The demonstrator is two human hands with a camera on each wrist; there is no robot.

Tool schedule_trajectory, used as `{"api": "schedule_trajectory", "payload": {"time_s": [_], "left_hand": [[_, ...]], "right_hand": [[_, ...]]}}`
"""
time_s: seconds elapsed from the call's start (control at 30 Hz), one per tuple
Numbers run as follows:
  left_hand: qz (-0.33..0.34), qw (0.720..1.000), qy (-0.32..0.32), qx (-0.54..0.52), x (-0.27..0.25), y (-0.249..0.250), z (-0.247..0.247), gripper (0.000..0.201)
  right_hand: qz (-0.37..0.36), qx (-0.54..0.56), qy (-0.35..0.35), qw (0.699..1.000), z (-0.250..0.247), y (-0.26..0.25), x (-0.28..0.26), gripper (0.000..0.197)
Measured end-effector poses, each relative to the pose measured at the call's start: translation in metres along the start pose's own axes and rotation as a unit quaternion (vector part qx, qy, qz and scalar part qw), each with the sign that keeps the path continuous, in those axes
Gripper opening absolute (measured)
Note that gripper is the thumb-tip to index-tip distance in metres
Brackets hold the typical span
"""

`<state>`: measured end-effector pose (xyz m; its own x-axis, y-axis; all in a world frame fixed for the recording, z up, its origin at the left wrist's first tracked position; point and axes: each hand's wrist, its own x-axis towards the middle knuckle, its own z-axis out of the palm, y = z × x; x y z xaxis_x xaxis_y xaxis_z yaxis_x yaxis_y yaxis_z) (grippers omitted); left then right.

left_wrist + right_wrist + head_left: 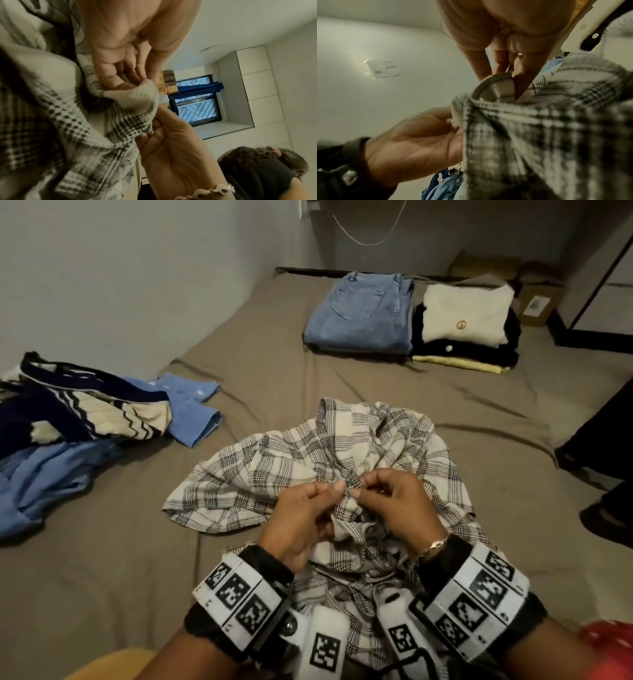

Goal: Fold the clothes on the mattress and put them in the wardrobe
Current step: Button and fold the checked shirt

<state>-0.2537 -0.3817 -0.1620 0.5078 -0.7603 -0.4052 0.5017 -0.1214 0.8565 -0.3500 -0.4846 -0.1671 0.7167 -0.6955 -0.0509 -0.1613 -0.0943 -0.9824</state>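
A black-and-white plaid shirt (274,470) lies crumpled on the brown mattress (267,350), directly in front of me. My left hand (337,491) and right hand (359,491) meet over its middle. Each pinches a small bit of the shirt's edge between thumb and fingers, lifted slightly off the heap. In the left wrist view, the left hand (139,83) pinches a pale fold of the shirt (72,135), with the right hand (159,121) just below it. In the right wrist view, the right hand (505,75) pinches a stitched hem of the shirt (539,128); the left hand (453,123) holds the cloth lower left.
Folded jeans (359,313) and a stack topped by a white garment (466,316) sit at the mattress's far end. An unfolded pile of navy-and-cream knit (85,412) and blue clothes (51,477) lies left by the wall. Another person's dark legs (603,440) stand at right.
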Motion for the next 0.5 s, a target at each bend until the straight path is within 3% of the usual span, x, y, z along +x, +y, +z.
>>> {"api": "schedule_trajectory", "payload": {"time_s": [0.23, 0.4, 0.5], "left_hand": [[-0.011, 0.998, 0.031, 0.047, 0.0049, -0.0012, -0.0044, 0.018], [0.034, 0.998, 0.048, -0.007, 0.0052, -0.0023, -0.0026, 0.013], [0.089, 0.993, 0.073, 0.02, 0.0062, -0.0049, -0.0011, 0.017]], "right_hand": [[0.019, 0.002, -0.012, 1.0, 0.0054, 0.005, 0.0004, 0.019], [0.012, 0.001, 0.016, 1.0, 0.0026, 0.0053, 0.0017, 0.016], [0.025, 0.016, 0.005, 1.0, 0.0042, 0.0033, -0.0014, 0.014]]}}
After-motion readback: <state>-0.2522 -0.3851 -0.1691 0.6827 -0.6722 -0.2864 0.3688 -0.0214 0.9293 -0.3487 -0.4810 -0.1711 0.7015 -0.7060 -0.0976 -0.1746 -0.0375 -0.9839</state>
